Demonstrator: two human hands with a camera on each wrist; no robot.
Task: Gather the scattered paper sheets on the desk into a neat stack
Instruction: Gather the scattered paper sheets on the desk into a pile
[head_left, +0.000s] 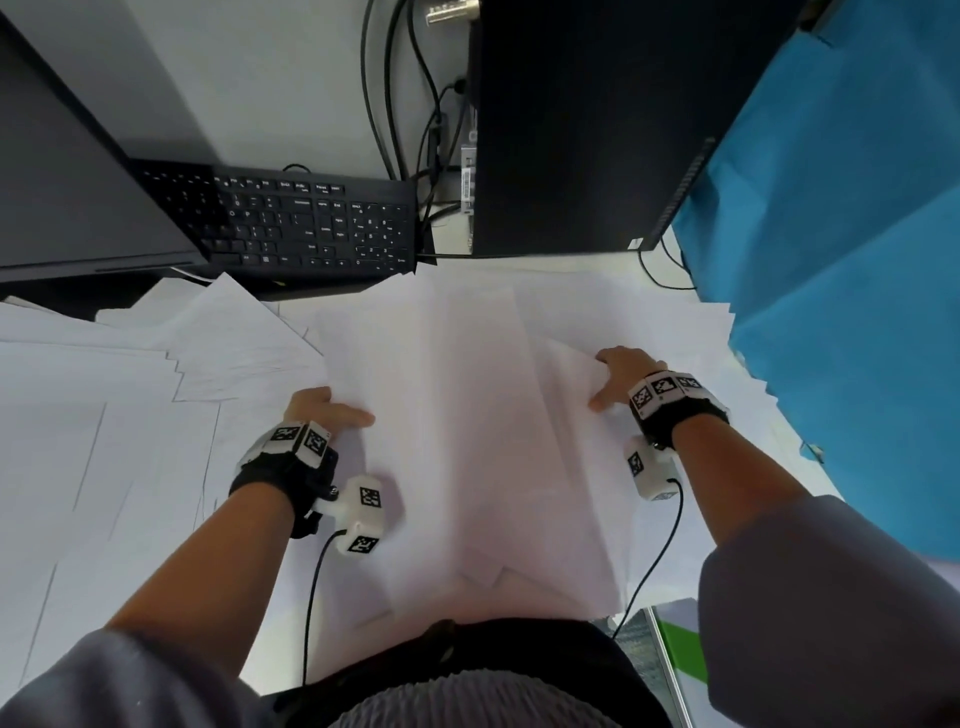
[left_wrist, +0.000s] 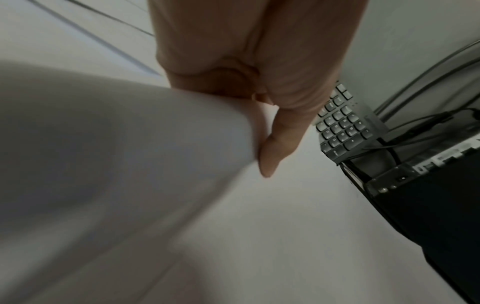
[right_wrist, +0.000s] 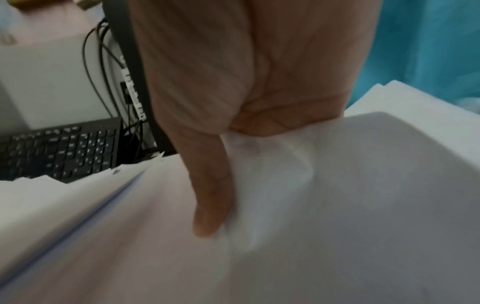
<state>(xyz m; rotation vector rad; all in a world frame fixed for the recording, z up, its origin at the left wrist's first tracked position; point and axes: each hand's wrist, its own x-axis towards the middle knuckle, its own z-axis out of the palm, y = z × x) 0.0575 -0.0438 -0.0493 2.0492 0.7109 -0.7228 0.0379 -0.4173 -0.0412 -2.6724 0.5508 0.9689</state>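
Gripping opposite edges of a loose pile of white paper sheets (head_left: 467, 415) on the desk, left hand (head_left: 317, 410) pinched its left edge, right hand (head_left: 618, 376) clamped its right edge, black keyboard (head_left: 311, 223) behind.

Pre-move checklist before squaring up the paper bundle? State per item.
1. Left hand grips the bundle of sheets at its left edge, thumb on top: ok.
2. Right hand grips the bundle's right edge, thumb on top: ok.
3. Bundle edges aligned: not ok; corners stagger at the near end and the right side is rumpled.
4. All sheets gathered: not ok; loose sheets lie spread to the left, and more fan out by the blue cloth.
5. Far edge free of the keyboard: cannot tell; paper reaches its front edge.
6. Wrist cables free of the paper: cannot tell.
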